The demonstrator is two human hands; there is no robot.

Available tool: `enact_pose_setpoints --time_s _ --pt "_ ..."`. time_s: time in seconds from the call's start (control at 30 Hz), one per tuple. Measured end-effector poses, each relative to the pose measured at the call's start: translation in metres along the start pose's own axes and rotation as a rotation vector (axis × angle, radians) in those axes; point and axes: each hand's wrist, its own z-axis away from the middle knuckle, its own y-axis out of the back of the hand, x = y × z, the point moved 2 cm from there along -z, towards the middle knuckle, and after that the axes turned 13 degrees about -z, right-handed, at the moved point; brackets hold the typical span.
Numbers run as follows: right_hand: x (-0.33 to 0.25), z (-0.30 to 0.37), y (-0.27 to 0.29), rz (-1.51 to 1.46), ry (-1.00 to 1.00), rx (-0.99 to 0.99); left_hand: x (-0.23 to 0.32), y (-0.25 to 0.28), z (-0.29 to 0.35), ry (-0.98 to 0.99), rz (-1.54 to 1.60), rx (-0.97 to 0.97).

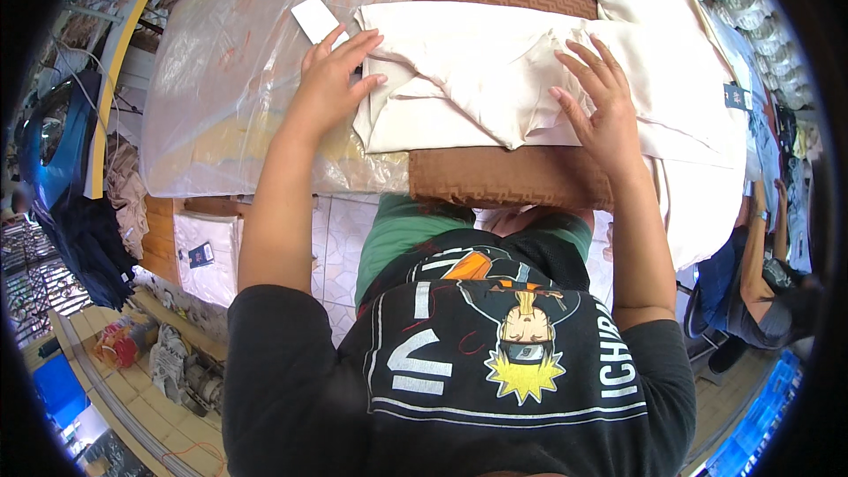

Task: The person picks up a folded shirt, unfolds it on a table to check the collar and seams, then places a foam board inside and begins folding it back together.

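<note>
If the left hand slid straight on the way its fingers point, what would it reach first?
Probably the small white card, lying on the clear plastic sheet just past the fingertips of the left hand. The index finger almost touches it already; the hand now rests on the cream cloth.

A cream cloth [495,79] lies on a brown woven-patterned pad [503,175], beside a clear plastic sheet [238,71] and white card [314,18].
</note>
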Motion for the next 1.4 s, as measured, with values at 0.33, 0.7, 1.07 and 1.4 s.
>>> enact_pose_setpoints --time_s 0.33,0.7,1.07,1.4 --pt "-0.014 -0.003 -0.004 0.005 0.017 -0.058 0.001 -0.008 0.015 -0.030 -0.012 -0.013" --pt "-0.017 -0.001 0.000 0.011 0.005 -0.051 0.004 -0.006 0.016 -0.023 -0.005 0.016" --pt "-0.013 0.006 0.006 -0.002 -0.007 -0.025 0.007 -0.002 0.015 -0.053 -0.082 0.006" --pt "0.002 0.018 0.031 0.037 -0.053 0.073 0.009 -0.002 0.017 -0.039 -0.061 0.037"
